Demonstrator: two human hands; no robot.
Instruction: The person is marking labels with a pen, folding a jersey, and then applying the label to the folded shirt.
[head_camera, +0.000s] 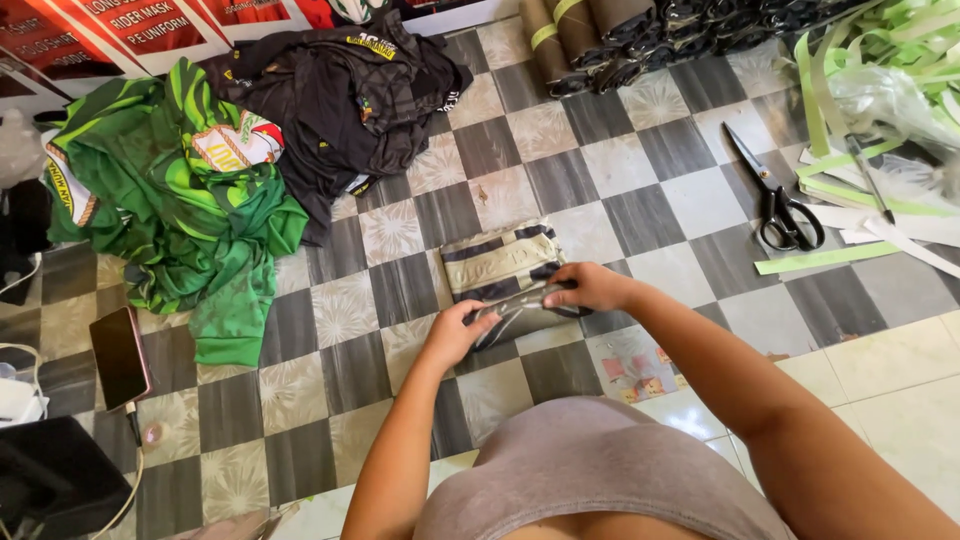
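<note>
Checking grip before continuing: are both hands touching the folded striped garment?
Touching. The head view shows left hand and right hand gripping the folded garment's rolled near edge.

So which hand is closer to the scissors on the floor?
Right. The right hand grips the folded shirt on the side toward the scissors; the left hand grips it farther away.

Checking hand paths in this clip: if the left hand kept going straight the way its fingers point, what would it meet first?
The left hand points up and right, already gripping the rolled end of the striped garment. Going on, it would likely press into that roll and then meet the right hand holding its other end.
</note>
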